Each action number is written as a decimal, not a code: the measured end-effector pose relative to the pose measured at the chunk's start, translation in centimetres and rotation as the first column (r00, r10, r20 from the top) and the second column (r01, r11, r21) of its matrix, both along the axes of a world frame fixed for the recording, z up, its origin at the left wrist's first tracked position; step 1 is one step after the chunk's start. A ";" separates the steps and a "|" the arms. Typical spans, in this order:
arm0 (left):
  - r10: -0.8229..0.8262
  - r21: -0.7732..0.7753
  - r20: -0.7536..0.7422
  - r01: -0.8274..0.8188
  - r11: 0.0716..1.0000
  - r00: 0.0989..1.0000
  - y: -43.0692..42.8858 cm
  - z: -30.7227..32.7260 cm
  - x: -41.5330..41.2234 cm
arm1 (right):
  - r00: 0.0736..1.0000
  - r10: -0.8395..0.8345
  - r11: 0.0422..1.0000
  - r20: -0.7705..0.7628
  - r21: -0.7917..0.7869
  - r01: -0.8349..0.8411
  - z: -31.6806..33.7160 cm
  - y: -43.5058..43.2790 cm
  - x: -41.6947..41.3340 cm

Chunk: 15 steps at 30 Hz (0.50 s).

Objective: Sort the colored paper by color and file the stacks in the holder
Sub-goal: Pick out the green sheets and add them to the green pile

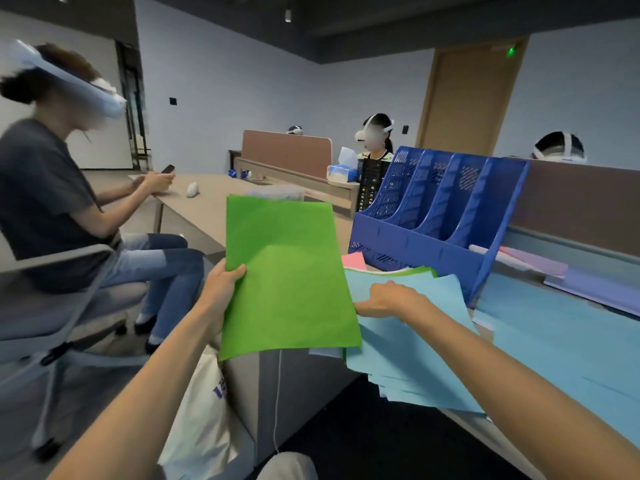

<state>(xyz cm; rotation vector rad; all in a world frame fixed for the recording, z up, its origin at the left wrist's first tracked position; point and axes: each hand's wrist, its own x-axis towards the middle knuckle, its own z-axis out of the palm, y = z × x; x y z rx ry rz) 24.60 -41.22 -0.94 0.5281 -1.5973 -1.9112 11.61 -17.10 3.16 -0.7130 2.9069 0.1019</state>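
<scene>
An office desk [207, 209] carries a blue four-slot holder [433, 216] with loose light-blue sheets [415, 358] spread just before it. A plain green stack [287, 278] is held up, tilted, left of the holder. The left hand [225, 282] pinches its left edge, thumb on top. The right hand [388, 299], knuckles up and fingers curled, meets its right edge; which paper it grips cannot be told.

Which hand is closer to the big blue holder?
The right hand. It is over the light blue papers, just in front of the holder. The left hand holds the green paper, farther off to the left.
</scene>
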 end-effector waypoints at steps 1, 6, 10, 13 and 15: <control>0.001 0.003 0.005 -0.001 1.000 1.000 -0.5 -0.1 0.5 | 1.000 -0.006 1.000 0.005 0.030 0.006 -0.1 -0.4 0.4; -0.002 0.016 0.012 0.002 1.000 1.000 -2.6 -0.4 2.8 | 0.989 -0.046 0.997 0.143 0.073 0.036 0.6 -1.5 1.1; -0.017 0.016 0.004 0.017 1.000 1.000 -2.7 -0.5 3.3 | 0.983 -0.051 0.998 0.174 0.049 0.043 1.3 -1.4 0.7; -0.030 -0.001 -0.001 0.030 1.000 1.000 -2.5 -0.4 3.1 | 0.991 0.016 0.998 0.133 0.060 -0.024 1.0 -1.8 1.3; -0.034 -0.009 0.011 0.034 0.999 0.999 -2.2 -0.2 3.0 | 0.992 0.033 0.994 0.120 0.100 -0.045 0.2 -2.4 1.5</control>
